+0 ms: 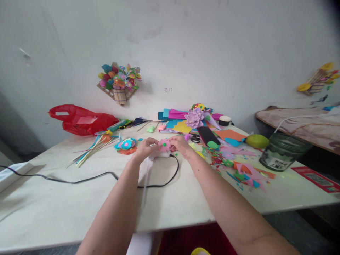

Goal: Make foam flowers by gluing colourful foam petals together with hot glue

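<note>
Between my two hands is a small pink craft flower (160, 143) with a green centre. My left hand (145, 149) pinches its left edge, and the fingertips of my right hand (181, 144) close on its right edge. Just beneath lies what looks like a white glue gun (162, 154), partly covered by my hands. A pale glue stick (145, 182) extends from it toward me, and a black cord (177, 170) curls away from its right end. To the left of my left hand, a blue layered flower (125, 143) rests on an orange one (127, 151).
Colourful foam scraps (228, 156) spread to the right, beside a phone (208, 136) and a green jar (281, 152). Thin strips (92, 148) and a red plastic bag (82, 120) lie left. A lilac flower (194, 117) sits on coloured sheets at the back.
</note>
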{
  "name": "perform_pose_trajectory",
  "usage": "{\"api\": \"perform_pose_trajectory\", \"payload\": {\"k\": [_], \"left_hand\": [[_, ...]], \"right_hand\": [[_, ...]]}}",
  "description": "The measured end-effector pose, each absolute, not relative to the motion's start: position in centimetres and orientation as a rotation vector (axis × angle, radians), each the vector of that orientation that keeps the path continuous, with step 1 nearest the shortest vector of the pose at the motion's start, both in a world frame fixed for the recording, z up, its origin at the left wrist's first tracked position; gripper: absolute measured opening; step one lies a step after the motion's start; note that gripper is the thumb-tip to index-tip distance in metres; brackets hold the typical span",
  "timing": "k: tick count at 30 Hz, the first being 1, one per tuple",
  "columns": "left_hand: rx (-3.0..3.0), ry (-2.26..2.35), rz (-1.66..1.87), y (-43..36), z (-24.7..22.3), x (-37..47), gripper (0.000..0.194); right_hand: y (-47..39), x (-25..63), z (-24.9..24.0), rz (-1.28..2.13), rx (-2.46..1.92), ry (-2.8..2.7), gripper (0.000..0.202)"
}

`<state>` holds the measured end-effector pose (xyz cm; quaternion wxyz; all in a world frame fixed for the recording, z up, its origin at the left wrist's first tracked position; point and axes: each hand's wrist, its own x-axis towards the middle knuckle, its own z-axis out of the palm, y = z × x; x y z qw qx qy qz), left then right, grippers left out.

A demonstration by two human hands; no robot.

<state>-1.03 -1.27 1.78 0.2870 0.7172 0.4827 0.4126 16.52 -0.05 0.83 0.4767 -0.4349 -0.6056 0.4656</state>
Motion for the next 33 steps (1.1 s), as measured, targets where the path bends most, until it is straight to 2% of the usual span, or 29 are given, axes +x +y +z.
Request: {"api": "perform_pose_trajectory", "payload": {"k": [6,13,18,24,33], "left_hand": [[1.902,1.295,1.103,-1.4,1.9,-0.9,0.024],[1.873,1.273,1.13,-1.1,1.5,-1.2,0.028],[1.865,1.213,1.142,-1.0,1.4,-1.3,0.026],[1.868,1.181,1.127,-1.2,1.5,-1.3,0.027],[1.786,1.217,1.242,0.1,0.4,-1.8,0.032]], "right_hand": [[0.0,16.2,0.6,1.081,-1.077,-1.47,0.011],[-0.1,16.6,1.2,1.145,-1.127,-1.406,0.02],[-0.1,16.5,1.1,1.15,-1.08,-1.399,0.01],[-0.1,16.0,0.7,1.09,-1.102,-1.404,0.023],[0.3,16.6,0.9,1.074,-1.115,-1.542,0.016]]}}
